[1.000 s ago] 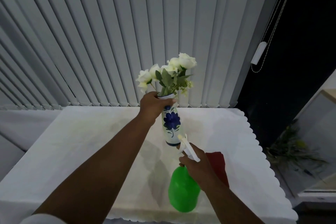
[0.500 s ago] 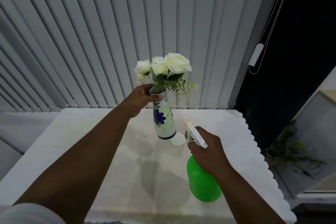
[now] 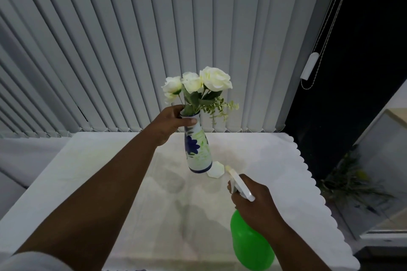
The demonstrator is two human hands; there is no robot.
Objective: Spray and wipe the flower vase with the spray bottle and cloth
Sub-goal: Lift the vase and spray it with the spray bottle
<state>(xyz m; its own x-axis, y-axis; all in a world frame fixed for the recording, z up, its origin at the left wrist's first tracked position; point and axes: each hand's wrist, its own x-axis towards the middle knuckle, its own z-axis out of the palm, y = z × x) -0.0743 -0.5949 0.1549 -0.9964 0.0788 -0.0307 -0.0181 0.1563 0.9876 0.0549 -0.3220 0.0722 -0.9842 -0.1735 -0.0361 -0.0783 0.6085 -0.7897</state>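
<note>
The flower vase [image 3: 198, 149] (white, blue flower painted on) holds white roses [image 3: 204, 81] and is tilted above the table [image 3: 275, 160]. The left hand [image 3: 169, 123] grips its neck. Right of the vase, the right hand [image 3: 253, 202] clasps the green spray bottle [image 3: 251, 246], nozzle toward it.

The flower vase [image 3: 198, 149] is held tilted above the middle of the table [image 3: 275, 160], gripped at its neck by the left hand [image 3: 169, 125], with the flowers [image 3: 198, 86] in it. Just right of its base a small coaster [image 3: 216, 170] lies on the table. Nearer and to the right, the right hand [image 3: 253, 202] holds the spray bottle [image 3: 251, 242], nozzle toward the vase; vertical blinds [image 3: 132, 50] hang behind the table.
</note>
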